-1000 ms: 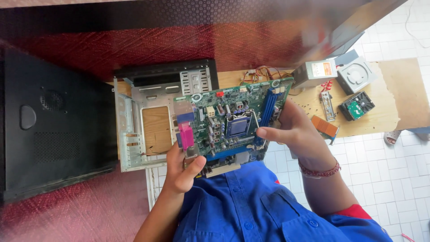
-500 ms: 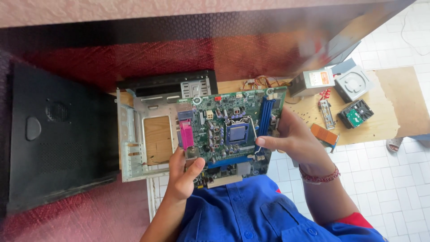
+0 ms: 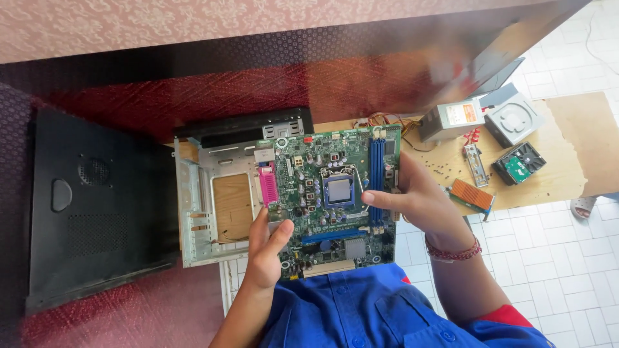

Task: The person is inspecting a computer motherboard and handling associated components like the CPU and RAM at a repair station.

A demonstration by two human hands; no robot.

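White floor tiles (image 3: pixel 554 258) surround a wooden board (image 3: pixel 580 129). At left lies a black case panel (image 3: pixel 97 212); beside it, the open metal chassis (image 3: pixel 213 212). Above it, the green motherboard (image 3: pixel 335 193) is gripped by its edges (sparing components): left hand (image 3: pixel 264 248) clamped near-left, right hand (image 3: pixel 419 203) clamped right.

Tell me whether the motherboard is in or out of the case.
Out: both hands hold the motherboard above the empty metal case.

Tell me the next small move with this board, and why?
Probably lower the green motherboard leftward into the open metal case. Both the left hand and right hand grip its edges, it partly overlaps the case's right side, and the case tray looks bare, so a level descent seems sensible.
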